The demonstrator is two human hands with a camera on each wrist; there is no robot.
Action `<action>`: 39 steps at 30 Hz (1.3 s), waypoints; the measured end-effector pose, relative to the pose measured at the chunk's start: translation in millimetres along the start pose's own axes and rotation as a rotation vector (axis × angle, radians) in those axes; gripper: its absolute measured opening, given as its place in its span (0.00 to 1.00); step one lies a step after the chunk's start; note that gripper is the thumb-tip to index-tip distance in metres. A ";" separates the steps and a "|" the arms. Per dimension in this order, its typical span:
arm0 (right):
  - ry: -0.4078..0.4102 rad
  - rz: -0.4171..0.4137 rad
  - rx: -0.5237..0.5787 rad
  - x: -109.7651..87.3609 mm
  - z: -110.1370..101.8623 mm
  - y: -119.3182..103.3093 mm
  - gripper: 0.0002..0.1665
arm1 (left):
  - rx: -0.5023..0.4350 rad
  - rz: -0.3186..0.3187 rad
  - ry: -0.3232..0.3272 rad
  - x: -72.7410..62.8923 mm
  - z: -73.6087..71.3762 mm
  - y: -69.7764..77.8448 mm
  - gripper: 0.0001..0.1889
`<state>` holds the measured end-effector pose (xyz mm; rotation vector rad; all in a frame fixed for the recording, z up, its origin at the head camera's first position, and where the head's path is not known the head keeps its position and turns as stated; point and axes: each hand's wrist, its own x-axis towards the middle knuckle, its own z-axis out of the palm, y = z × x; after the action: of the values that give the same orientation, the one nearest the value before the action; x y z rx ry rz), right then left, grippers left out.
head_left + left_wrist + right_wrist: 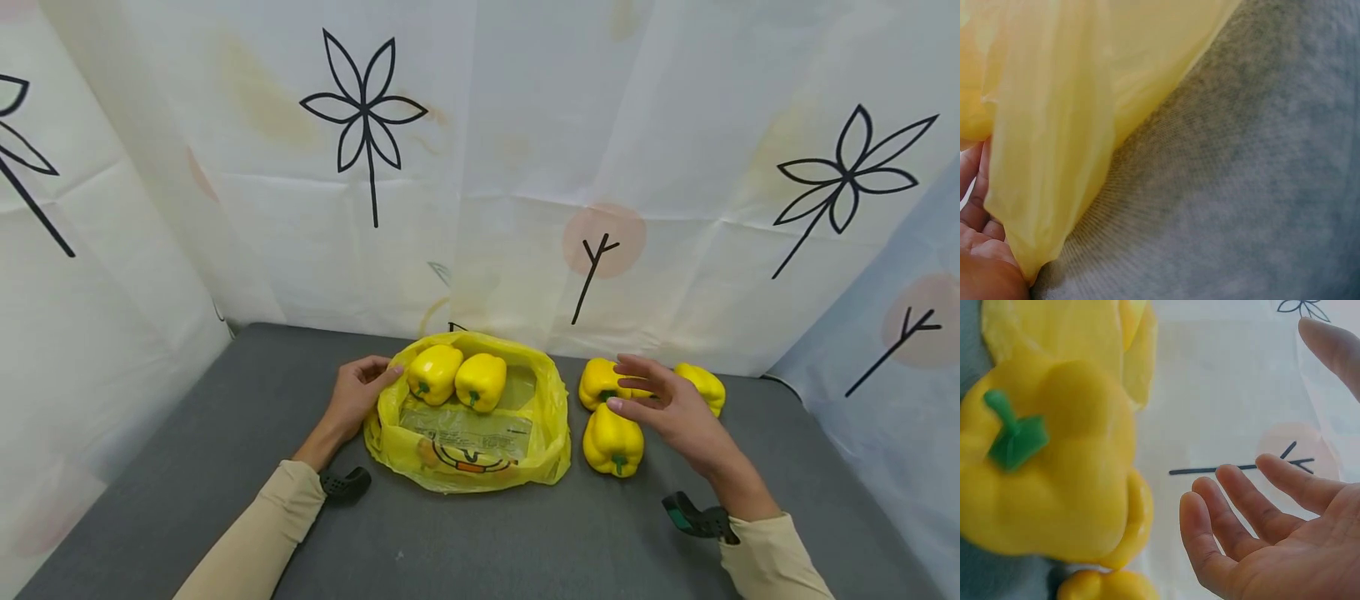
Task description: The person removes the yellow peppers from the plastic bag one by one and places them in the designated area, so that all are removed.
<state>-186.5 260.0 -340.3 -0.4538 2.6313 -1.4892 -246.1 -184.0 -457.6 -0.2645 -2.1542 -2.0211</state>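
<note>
A yellow plastic bag [543, 454] lies with its mouth wide open at the middle of the table. Two yellow bell peppers [482, 382] sit inside it, side by side toward the back left. My left hand [358, 396] pinches the bag's left rim between thumb and fingers; in the left wrist view the film [1054, 156] hangs over part of that hand. Right of the bag, several more yellow bell peppers [613, 442] stand in a close group. Above them hovers my right hand [678, 412], its fingers spread and holding nothing. It partly hides one pepper behind it.
A dark grey table [480, 550] carries everything. White cloth walls [480, 167] with printed flowers close off its back and sides, right behind the bag and peppers. Each wrist wears a dark band [345, 485].
</note>
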 end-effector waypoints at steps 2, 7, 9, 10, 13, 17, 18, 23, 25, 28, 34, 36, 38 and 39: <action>-0.003 -0.002 0.011 2.6 1.9 -3.7 0.44 | -0.002 0.002 0.003 -0.1 0.0 0.2 0.16; -0.013 -0.026 0.044 10.4 8.4 -12.3 0.43 | -0.012 0.009 0.002 0.2 -0.5 -0.6 0.16; -0.016 -0.039 0.051 13.4 11.2 -15.3 0.42 | -0.017 0.008 -0.002 0.0 -0.2 0.0 0.16; -0.017 -0.046 0.056 14.8 12.5 -16.9 0.42 | -0.021 0.006 -0.004 -0.2 -0.2 0.4 0.16; -0.018 -0.063 0.070 18.5 16.4 -22.0 0.41 | -0.017 0.000 -0.003 -0.4 -0.1 1.8 0.16; -0.026 -0.085 0.096 23.4 22.4 -28.5 0.41 | -0.007 -0.007 -0.001 -0.1 -0.1 1.6 0.16; -0.028 -0.089 0.103 24.6 24.0 -30.4 0.41 | -0.009 -0.010 -0.002 0.1 -0.2 1.5 0.17; -0.038 -0.098 0.138 31.1 31.1 -38.1 0.39 | -0.011 -0.017 -0.003 0.4 -0.4 1.3 0.17; -0.043 -0.102 0.154 34.2 33.7 -40.3 0.39 | -0.009 -0.019 -0.003 0.2 -0.5 1.3 0.17; -0.051 -0.110 0.181 39.2 37.2 -42.8 0.39 | -0.006 -0.021 -0.002 0.0 -0.6 1.3 0.17; -0.049 -0.113 0.225 48.0 43.3 -48.5 0.38 | -0.006 -0.024 -0.002 0.3 -0.2 0.9 0.17; -0.042 -0.119 0.241 50.7 45.4 -50.9 0.38 | -0.006 -0.025 -0.003 0.4 0.1 0.8 0.17; -0.037 -0.123 0.257 53.3 47.6 -53.0 0.38 | -0.008 -0.026 -0.003 0.4 0.3 0.8 0.18; -0.035 -0.123 0.266 54.5 48.6 -54.0 0.38 | -0.008 -0.026 -0.002 0.5 0.4 0.7 0.18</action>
<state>-216.3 177.8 -315.9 -0.6176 2.3687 -1.8173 -246.5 -183.5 -456.8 -0.2405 -2.1625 -2.0448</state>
